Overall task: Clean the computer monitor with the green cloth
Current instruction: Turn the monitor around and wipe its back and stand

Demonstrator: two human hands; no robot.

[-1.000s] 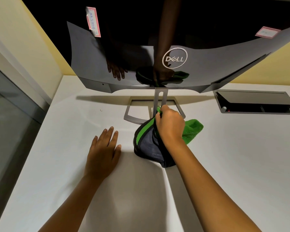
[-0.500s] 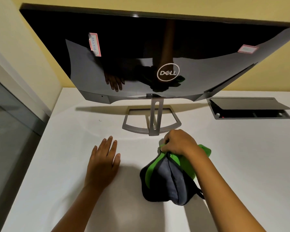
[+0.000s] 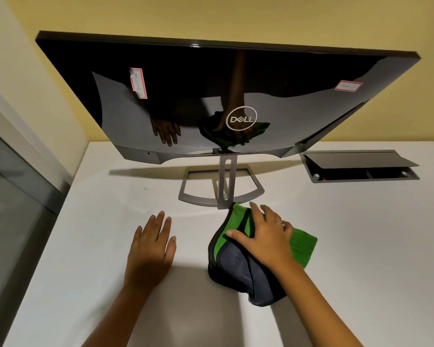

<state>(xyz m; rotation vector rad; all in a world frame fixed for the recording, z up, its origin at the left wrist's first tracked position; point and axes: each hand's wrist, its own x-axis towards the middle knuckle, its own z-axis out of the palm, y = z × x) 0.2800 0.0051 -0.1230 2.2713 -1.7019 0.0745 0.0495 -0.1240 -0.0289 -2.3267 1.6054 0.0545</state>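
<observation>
A dark glossy monitor (image 3: 298, 78) with a round logo and two pink stickers stands on a grey stand (image 3: 226, 179) at the back of the white desk (image 3: 361, 246). The green cloth (image 3: 302, 244), with dark grey and black parts, lies bunched on the desk in front of the stand. My right hand (image 3: 266, 234) lies flat on top of the cloth with its fingers spread. My left hand (image 3: 152, 249) rests palm down on the desk to the left of the cloth, fingers straight. Both hands are mirrored in the screen.
A grey cable box (image 3: 358, 166) with a raised lid is set into the desk at the back right. A glass partition (image 3: 13, 209) runs along the desk's left edge. A yellow wall (image 3: 236, 18) stands behind the monitor.
My right hand has let go of its pinch on the cloth's edge and now lies flat on it. The cloth has settled lower on the desk. My left hand stayed put.
</observation>
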